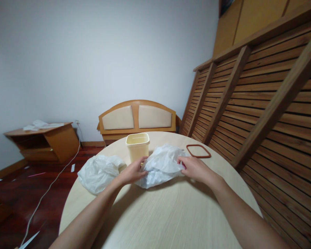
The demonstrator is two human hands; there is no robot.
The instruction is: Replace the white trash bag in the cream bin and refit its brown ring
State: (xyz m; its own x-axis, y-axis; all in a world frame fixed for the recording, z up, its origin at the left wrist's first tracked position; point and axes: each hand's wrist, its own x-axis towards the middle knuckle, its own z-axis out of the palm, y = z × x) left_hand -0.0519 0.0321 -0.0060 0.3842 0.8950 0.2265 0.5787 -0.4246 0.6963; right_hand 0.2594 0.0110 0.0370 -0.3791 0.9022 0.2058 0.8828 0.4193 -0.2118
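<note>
A crumpled white plastic bag (162, 166) lies on the round table between my hands. My left hand (135, 171) grips its left side, thumb and fingers closing on the film. On the opposite side, my right hand (191, 167) pinches the bag's edge. What the bag contains, if anything, cannot be made out. Just behind my left hand stands an upright, open-topped cream plastic bin (138, 148). A second crumpled white plastic bag (100, 173) rests to the left, near the table's edge. Beyond my right hand lies a flat brown rounded-square ring (198, 151).
The pale round table (171, 214) fills the foreground. Behind it is a wooden headboard (136, 117). Slatted wooden panels (261, 114) lean along the right. A low cabinet (49, 141) with papers and a white cable (50, 186) are on the left.
</note>
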